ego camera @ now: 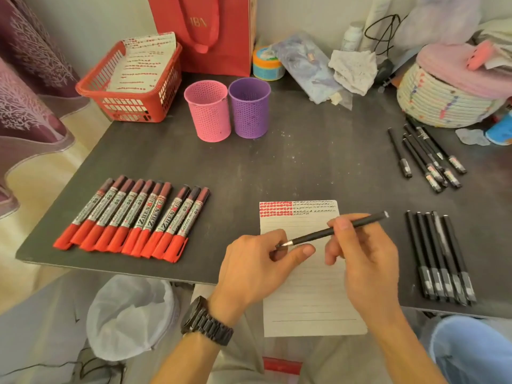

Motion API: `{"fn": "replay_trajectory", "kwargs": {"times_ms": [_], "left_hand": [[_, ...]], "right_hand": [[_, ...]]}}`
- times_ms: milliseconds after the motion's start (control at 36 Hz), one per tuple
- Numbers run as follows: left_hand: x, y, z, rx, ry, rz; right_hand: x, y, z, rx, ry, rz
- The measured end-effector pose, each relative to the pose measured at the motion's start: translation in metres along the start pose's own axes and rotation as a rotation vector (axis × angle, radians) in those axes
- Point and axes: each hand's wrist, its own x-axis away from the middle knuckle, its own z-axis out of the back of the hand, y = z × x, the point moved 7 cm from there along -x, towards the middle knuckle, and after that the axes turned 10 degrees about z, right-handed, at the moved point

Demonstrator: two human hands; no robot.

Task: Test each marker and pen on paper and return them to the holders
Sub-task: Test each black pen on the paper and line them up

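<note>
Right hand [365,259] grips a black pen [313,235], tip bared toward the curled left hand [255,264]; whether that hides a cap is unclear. Paper [304,300] lies beneath. Likely pen-testing: next a scribble, capping, then the holders [249,112] at 11 o'clock.

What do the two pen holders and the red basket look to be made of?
The pink holder and purple holder: likely moulded plastic, matte, evenly perforated walls. The red basket: probably plastic too, slightly glossy, with a slotted lattice wall.

free: table [277,167] centre | blocked: markers [133,220] left, pens [440,259] right, holders [207,115] behind
</note>
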Motion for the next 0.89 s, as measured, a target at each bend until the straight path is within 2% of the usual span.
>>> {"fn": "replay_trajectory", "kwargs": {"times_ms": [83, 167, 222, 306, 389, 472, 583, 889], "left_hand": [[0.004, -0.002, -0.001, -0.033, 0.035, 0.002], [0.008, 0.002, 0.003, -0.118, 0.182, -0.07], [0.005, -0.002, 0.003, -0.104, 0.221, -0.059], [-0.004, -0.013, 0.003, -0.07, 0.202, 0.061], [-0.005, -0.013, -0.002, -0.124, 0.183, 0.057], [-0.006, -0.009, -0.01, -0.204, 0.1, 0.005], [-0.006, -0.007, -0.011, -0.227, 0.06, -0.025], [-0.005, -0.002, -0.009, -0.203, 0.079, -0.039]], "right_hand": [[-0.015, 0.0, 0.024, -0.138, 0.166, -0.067], [-0.031, 0.007, 0.041, -0.24, 0.246, -0.157], [-0.039, 0.011, 0.048, -0.233, 0.251, -0.171], [-0.048, 0.014, 0.049, -0.202, 0.222, -0.172], [-0.055, 0.017, 0.035, -0.217, 0.112, -0.248], [-0.062, 0.022, 0.022, -0.113, 0.021, -0.267], [-0.066, 0.036, 0.015, 0.066, -0.012, -0.226], [-0.057, 0.054, 0.028, 0.301, 0.105, -0.094]]}}
